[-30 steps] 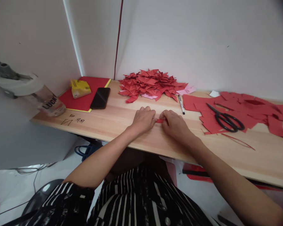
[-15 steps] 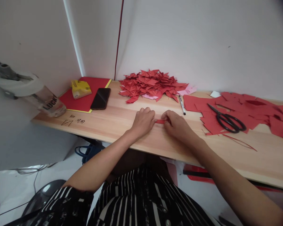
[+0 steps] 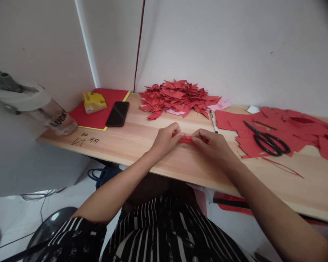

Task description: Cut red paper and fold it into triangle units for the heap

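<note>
Between my two hands, just over the wooden table (image 3: 142, 145), is a small folded piece of red paper (image 3: 187, 139). My left hand (image 3: 167, 138) pinches its left end with thumb and bent fingers. At the other end, my right hand (image 3: 211, 143) grips it between thumb and forefinger. Only the short middle stretch of the paper shows; both ends are covered by fingers. Behind my hands lies a heap of folded red paper pieces (image 3: 177, 96), with some pink ones at its edges.
Right of my hands are a pen (image 3: 213, 122), loose red paper sheets (image 3: 278, 127) and black scissors (image 3: 267, 140) on top of them. On the left are a black phone (image 3: 117, 114), a yellow packet (image 3: 95, 102) on a red folder (image 3: 98, 123), and a tilted-looking clear bottle (image 3: 56, 118).
My left thumb has come up along the paper's end, and my right fingers have shifted their pinch. A little more of the red paper shows. The view has moved slightly.
</note>
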Motion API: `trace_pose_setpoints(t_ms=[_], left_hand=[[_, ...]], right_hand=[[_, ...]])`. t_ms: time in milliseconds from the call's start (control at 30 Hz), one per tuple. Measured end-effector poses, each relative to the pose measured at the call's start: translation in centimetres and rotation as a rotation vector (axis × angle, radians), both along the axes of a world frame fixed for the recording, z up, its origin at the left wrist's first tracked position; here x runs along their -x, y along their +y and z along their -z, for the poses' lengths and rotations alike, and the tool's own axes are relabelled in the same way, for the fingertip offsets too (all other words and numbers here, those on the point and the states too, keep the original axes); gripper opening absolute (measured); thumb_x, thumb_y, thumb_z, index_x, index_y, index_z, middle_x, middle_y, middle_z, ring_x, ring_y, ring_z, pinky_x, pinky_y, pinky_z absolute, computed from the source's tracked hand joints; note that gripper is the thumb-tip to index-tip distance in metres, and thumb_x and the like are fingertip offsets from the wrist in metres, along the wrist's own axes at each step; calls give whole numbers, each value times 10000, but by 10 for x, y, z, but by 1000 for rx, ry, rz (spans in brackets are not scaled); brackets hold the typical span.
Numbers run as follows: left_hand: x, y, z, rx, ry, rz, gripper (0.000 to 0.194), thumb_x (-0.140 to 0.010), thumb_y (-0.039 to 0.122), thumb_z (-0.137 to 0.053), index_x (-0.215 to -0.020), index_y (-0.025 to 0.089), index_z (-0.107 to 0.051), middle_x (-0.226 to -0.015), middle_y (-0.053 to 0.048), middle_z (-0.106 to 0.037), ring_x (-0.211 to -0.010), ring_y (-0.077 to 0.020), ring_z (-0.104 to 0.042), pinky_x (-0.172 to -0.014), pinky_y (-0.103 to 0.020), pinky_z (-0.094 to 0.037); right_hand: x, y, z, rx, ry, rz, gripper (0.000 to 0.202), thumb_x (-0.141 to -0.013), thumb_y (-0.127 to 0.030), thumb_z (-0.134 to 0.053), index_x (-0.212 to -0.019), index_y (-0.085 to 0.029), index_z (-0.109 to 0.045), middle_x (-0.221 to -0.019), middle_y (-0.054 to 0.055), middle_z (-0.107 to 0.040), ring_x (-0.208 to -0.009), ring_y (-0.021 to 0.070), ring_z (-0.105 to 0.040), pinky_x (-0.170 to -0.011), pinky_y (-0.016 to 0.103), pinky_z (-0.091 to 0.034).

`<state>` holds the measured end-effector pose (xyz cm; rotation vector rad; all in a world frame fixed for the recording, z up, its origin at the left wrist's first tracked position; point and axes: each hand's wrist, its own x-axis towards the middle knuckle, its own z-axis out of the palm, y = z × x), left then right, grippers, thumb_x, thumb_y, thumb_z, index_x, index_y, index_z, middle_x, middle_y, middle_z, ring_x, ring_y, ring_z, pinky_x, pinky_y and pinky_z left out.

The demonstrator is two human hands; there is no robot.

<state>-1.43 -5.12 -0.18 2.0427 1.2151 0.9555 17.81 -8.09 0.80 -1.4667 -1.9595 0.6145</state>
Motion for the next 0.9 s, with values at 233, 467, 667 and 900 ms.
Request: trace_pose_setpoints(t_ms=[233, 467, 667, 900], left_hand=[[-1, 6, 2, 96, -19, 112, 78, -790, 225, -664, -831, 181, -713, -868, -16, -748, -814, -147, -657, -740, -247, -450], [-2, 7, 6, 102, -11, 125, 129, -758, 131, -629, -805, 156, -747, -784, -22, -746, -702, -128, -631, -646, -223, -438], [-5, 8, 8, 78, -6, 113, 127, -767, 170, -640, -812, 151, -758, -753, -30, -740, -682, -138, -628, -630, -230, -433], [-7, 8, 6, 116, -39, 95, 127, -769, 140, -627, -809, 144, -748, -800, -40, -756, -715, -133, -649, -644, -211, -437]], right_hand=[[2, 3, 2, 27, -28, -42, 167, -871, -283, -522, -778, -200, -634, -729, 3, -661, -672, 155, -561, -629, 271, -397], [3, 5, 5, -17, -64, -68, 159, -864, -288, -549, -815, -206, -676, -771, 8, -701, -696, 165, -596, -663, 282, -416], [6, 5, 4, -49, -76, -75, 168, -858, -251, -537, -763, -197, -664, -761, 19, -697, -715, 174, -606, -670, 287, -415], [-1, 7, -1, -43, -111, -76, 184, -871, -239, -531, -809, -194, -698, -786, 17, -720, -725, 166, -620, -667, 270, -401]])
